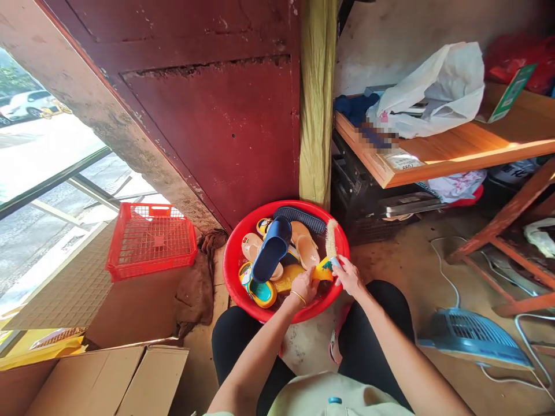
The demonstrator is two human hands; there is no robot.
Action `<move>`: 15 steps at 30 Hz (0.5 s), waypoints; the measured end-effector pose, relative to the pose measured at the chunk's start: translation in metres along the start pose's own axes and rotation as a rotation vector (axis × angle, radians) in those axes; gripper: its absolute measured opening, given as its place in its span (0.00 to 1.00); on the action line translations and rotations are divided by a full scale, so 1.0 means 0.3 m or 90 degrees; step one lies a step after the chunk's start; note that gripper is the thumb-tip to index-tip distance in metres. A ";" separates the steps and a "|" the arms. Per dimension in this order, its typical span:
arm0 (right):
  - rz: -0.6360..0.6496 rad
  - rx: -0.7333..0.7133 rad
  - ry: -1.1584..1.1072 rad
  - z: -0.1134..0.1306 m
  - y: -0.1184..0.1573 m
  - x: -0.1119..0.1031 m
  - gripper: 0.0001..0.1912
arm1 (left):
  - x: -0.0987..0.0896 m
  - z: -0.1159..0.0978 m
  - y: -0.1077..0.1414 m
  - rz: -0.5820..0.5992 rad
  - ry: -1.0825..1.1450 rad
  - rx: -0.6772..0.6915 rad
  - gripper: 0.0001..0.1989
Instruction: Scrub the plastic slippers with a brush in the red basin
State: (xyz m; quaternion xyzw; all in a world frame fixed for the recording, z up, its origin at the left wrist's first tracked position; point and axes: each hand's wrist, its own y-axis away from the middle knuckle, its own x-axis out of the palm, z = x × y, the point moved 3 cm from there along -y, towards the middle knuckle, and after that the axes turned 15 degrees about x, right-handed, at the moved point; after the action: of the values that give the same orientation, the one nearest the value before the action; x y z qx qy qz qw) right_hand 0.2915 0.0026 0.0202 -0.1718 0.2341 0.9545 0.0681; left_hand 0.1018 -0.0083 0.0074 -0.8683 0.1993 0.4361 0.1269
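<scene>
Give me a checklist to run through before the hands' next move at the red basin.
1. Brush held in right hand: ok.
2. Yellow slipper held by left hand: ok.
3. Blue slipper off the other shoes: not ok, it lies on top of them.
4. Left wrist bare: not ok, it wears a bracelet.
5. Water depth in basin: cannot tell.

I seem to be in a lived-in ground-floor room, perhaps a home: a worn maroon door [208,127], a wooden tabletop [468,136] piled with bags, a blue fan [477,338], and cardboard boxes [91,381] by the street opening.
</scene>
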 end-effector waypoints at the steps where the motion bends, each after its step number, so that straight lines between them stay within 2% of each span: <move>1: -0.005 -0.001 -0.007 -0.002 0.001 0.000 0.40 | -0.020 0.005 0.007 -0.016 0.016 0.003 0.27; 7: -0.028 0.019 0.008 -0.003 0.008 0.002 0.38 | -0.170 0.028 0.040 -0.065 0.115 0.016 0.26; 11: -0.063 0.018 0.070 0.032 0.028 0.010 0.36 | -0.261 0.052 0.054 -0.066 0.258 0.025 0.25; 15: -0.068 0.053 0.094 0.074 0.054 0.041 0.36 | -0.312 0.086 0.081 -0.079 0.438 0.010 0.29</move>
State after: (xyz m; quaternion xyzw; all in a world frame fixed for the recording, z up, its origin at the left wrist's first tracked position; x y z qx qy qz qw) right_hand 0.2701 -0.0006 0.0411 -0.2505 0.2687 0.9237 0.1086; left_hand 0.0220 0.0024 0.0667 -0.9739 0.1806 0.1077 0.0849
